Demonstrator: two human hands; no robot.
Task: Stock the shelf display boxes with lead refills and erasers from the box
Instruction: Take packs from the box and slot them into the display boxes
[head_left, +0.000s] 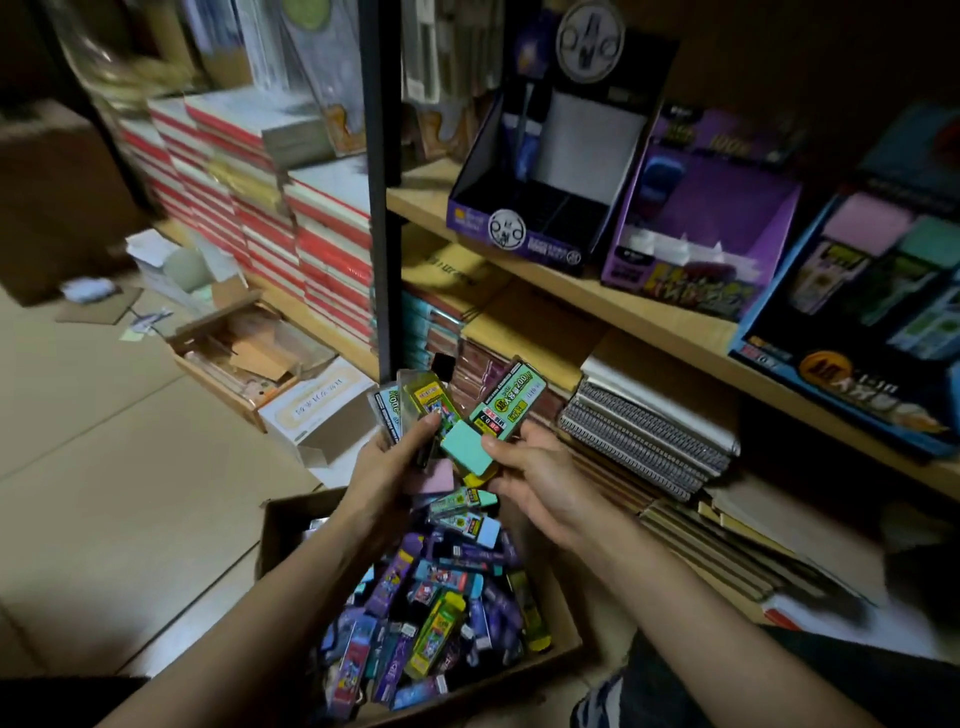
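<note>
The clearest print we can read is "200" on the green pack (508, 401) in the right hand (527, 475), with a small red tag near its lower end that looks like "0.7". The other characters on it are too blurred for us to make out. That hand grasps the pack by its mint end, thumb pressed on top and fingers curled beneath, and the pack tilts up and to the right. The left hand (392, 460), just beside it, grips a fan of packs. A yellow pack (427, 399) is in front and a clear teal-printed one (387, 410) is at the left, with the thumb laid across their fronts; we cannot read their lettering. A pink end (440, 477) shows right under the hands, and we cannot tell which hand holds it. Both bare forearms reach in from the near edge, over a cardboard box (567, 626) on the floor. A loose heap of packs (441, 587) in purple, blue, yellow and red fills it. On the wooden shelf (649, 318) at the far right stand three display boxes. The leftmost is a dark box (524, 231) with a round emblem, the middle is a purple box (698, 228), and at the right is a blue box (769, 332) holding pink and mint pieces. Their printing is blurred. Below the shelf lie spiral notebooks (644, 431). To the far left, beyond a black post (376, 208), rise red-and-white stacks (311, 239).
</note>
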